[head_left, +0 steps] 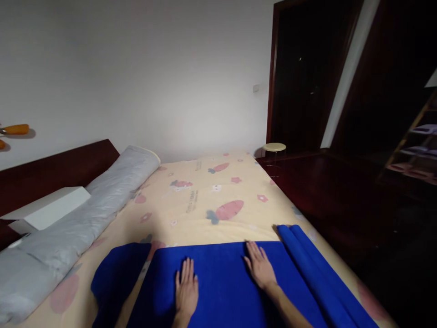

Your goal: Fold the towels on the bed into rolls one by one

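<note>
A blue cloth (221, 282) lies spread flat on the bed, its right side rolled into two long blue rolls (310, 269). My left hand (186, 284) rests palm down on the left half of the cloth, fingers stretched forward. Farther right, my right hand (260, 265) lies flat near the cloth's far edge with its fingers a little apart. Beside the cloth on the left is another blue cloth piece (119, 269), partly in shadow. Neither hand grips anything.
The bed sheet (191, 223) is cream with pink carrot prints. A long grey pillow (99, 209) lies along the dark headboard (61, 168), with a white box (54, 207) against it. Beyond the bed's right edge stand a round stool (274, 147) and a shelf rack (416, 150).
</note>
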A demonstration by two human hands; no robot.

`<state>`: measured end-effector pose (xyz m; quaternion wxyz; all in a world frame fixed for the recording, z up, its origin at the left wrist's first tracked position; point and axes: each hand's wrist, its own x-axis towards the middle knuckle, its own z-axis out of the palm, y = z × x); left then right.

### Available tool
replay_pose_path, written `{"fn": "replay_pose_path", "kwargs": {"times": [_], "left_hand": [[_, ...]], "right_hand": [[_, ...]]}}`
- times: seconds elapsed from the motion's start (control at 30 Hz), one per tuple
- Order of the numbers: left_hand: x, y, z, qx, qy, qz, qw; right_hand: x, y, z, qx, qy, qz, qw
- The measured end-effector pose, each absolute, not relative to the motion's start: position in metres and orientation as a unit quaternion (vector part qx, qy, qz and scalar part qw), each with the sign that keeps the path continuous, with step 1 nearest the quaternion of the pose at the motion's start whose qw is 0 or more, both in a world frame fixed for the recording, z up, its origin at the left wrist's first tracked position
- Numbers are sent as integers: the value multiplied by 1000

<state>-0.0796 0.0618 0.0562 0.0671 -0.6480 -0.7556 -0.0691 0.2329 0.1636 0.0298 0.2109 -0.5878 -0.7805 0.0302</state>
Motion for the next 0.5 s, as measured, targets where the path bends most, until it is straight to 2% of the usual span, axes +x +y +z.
{"fn": "replay_pose_path", "kwargs": {"times": [0.13,0.23,0.37,0.5], "left_hand": [[-1,102,38,-736,-671,-80,-30],[21,113,23,-751,-651,-80,-69],[-7,118,31,-720,-683,-99,-68],[-72,126,48,-636,-769,-59,-36]], "right_hand": [[165,138,32,-499,-836,103,207],[149,130,29,-486,-844,138,181],[175,143,27,-522,-826,123,171],[228,161,25,-602,-780,80,153]]}}
